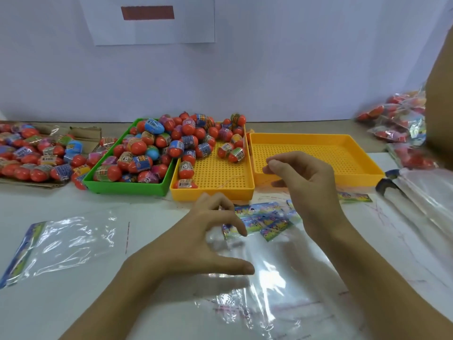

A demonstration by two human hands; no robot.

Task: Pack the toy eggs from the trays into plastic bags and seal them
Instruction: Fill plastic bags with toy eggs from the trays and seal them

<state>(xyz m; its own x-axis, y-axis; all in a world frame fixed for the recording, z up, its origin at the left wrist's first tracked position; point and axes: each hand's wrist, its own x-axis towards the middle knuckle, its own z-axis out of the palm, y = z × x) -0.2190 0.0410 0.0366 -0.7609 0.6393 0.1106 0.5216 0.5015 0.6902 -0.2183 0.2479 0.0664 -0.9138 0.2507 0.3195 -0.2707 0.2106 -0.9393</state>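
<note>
White tabletop [73,303] holds 3 perforated plastic trays: green tray [127,187] and middle yellow tray [213,192] carry glossy toy eggs [171,141]. Clear crinkled bag [269,278] lies beneath left hand [201,244], fingers spread apart; right hand [304,182] pinches something too thin to identify.

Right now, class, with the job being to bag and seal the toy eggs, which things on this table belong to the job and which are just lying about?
Belong to the job:
red toy eggs
green plastic tray
middle yellow perforated tray
clear plastic bag under the hands
left hand
right hand

Lying about:
white paper sheet on the wall
flattened brown cardboard
</note>
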